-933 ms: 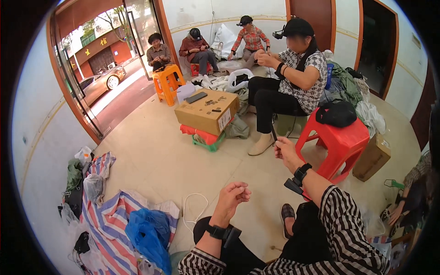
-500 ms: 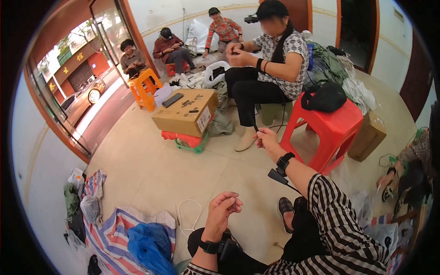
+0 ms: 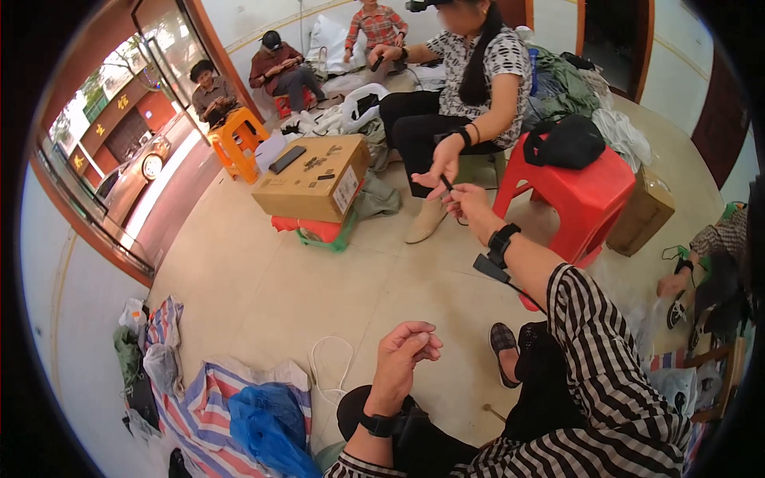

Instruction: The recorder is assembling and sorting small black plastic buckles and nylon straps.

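My right hand reaches forward, fingers pinched on a short, thin black piece whose kind I cannot make out. A seated co-worker's open hand is right at the piece, palm up. Whether that hand touches it is unclear. In the co-worker's other hand, raised, is a small dark object. My left hand hovers over my lap, fingers loosely bent and somewhat apart, with nothing visible in it. Each of my wrists wears a black strap; a dark box-shaped part hangs by my right one.
Beside the co-worker stands a red plastic stool with a black bag. Ahead is a cardboard box carrying a black case and small dark pieces. A striped sheet and blue plastic bag lie at lower left. Several people sit around.
The co-worker has lowered one hand toward my right hand and the black piece. The view has shifted slightly, and my left hand sits a little higher and further right.
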The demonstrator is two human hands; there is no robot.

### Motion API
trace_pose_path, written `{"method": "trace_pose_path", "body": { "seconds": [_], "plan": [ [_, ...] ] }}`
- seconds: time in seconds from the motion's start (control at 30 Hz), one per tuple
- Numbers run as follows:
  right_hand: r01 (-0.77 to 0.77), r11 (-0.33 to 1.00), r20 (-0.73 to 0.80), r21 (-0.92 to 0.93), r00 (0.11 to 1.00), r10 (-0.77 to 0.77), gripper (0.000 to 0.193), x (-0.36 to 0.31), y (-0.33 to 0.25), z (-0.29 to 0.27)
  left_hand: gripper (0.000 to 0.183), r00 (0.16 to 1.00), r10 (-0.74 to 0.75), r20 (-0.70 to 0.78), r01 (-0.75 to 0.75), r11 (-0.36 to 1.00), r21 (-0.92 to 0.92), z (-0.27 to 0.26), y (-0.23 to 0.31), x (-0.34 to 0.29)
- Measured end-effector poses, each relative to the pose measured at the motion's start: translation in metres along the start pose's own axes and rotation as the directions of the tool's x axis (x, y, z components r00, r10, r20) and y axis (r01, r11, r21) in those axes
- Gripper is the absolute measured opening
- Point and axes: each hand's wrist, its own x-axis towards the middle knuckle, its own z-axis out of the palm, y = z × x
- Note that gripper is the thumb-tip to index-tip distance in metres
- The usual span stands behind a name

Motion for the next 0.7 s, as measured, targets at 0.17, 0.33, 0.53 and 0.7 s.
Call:
{"method": "trace_pose_path", "body": {
  "seconds": [0.17,0.33,0.53,0.7],
  "plan": [
    [-0.011,0.998,-0.035,0.061,0.999,0.014,0.012,0.0,-0.014,0.016,0.016,1.0,0.0,0.01,0.0,1.0,0.014,0.001,0.001,0.003],
    [-0.092,0.996,0.276,-0.008,0.957,0.09,0.013,-0.039,-0.007,0.028,0.016,1.0,0.017,-0.009,-0.017,1.0,0.024,0.003,0.004,0.003],
    [0.115,0.858,0.666,-0.5,0.685,0.296,0.017,-0.143,-0.026,0.021,0.017,0.997,0.06,-0.049,-0.059,0.998,0.011,-0.009,-0.001,-0.004],
    [0.481,0.606,0.748,-0.634,0.581,0.321,0.019,-0.219,-0.057,-0.037,0.018,0.987,0.133,-0.084,-0.133,0.991,0.007,-0.014,-0.011,-0.004]
  ]
}}
